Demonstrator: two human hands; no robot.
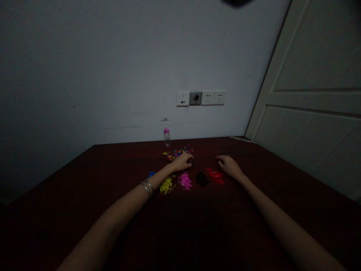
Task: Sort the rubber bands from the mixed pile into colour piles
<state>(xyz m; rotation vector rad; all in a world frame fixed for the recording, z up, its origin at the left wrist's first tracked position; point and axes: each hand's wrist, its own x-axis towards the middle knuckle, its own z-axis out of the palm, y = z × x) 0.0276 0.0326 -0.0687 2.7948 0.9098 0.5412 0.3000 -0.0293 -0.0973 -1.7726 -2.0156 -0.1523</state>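
My left hand [182, 162] reaches across the table at the near edge of a mixed pile of small coloured bands [176, 153]. Its fingers curve to the right, thumb and forefinger apart; the gap between them is dark, and I make out nothing held. Above the table, beside a heap of red bands [216, 176], my right hand [229, 165] has its fingers bent leftward, with thumb and fingers apart. In a row lie black bands [201, 178], pink bands [185, 180], yellow bands [167, 185] and blue bands [151, 174], the last partly hidden by my left forearm.
A clear bottle [167, 140] with a pink top stands behind the mixed pile, near the wall. The dark red table [180, 222] meets the wall below sockets [213, 98]. A thin patterned strip [241, 139] lies at the back right, next to a pale door [316, 105]. Light is dim.
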